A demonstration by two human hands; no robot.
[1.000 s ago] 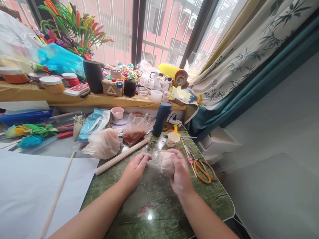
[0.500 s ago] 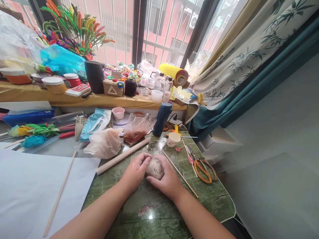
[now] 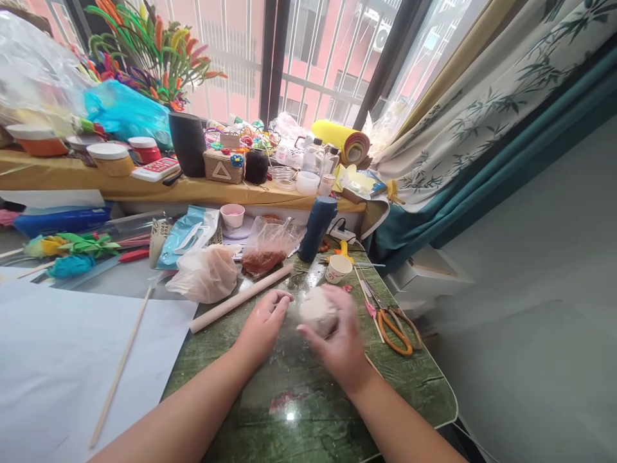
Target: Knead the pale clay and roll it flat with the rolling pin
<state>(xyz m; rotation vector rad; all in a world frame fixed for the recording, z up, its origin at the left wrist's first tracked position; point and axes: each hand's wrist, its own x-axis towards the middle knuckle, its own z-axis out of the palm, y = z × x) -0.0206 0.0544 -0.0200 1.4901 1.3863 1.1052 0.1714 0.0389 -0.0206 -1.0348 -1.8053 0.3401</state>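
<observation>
My right hand [image 3: 343, 344] is wrapped around a whitish lump of clay [image 3: 317, 310], its thumb along the near side; hand and lump are slightly blurred. My left hand [image 3: 264, 326] is closed just left of the clay, apart from it, with the thumb pressed to the curled fingers. Whether anything small sits inside those fingers is hidden. Behind my left hand a pale rolling pin [image 3: 241, 298] lies slantwise on the green table [image 3: 332, 421]. A thin wooden stick [image 3: 372, 365] shows partly beside my right wrist.
Orange-handled scissors [image 3: 396, 331] lie by the right table edge. A paper cup [image 3: 339, 269] and a dark blue cylinder [image 3: 317, 229] stand beyond my hands. Bags, including one with brown clay [image 3: 263, 258], sit behind the rolling pin. White paper [image 3: 53, 360] with a stick [image 3: 121, 366] covers the left side.
Half a second ago both hands were together around the clay. Now my right hand has carried it a little to the right, away from my left hand. The view has shifted slightly.
</observation>
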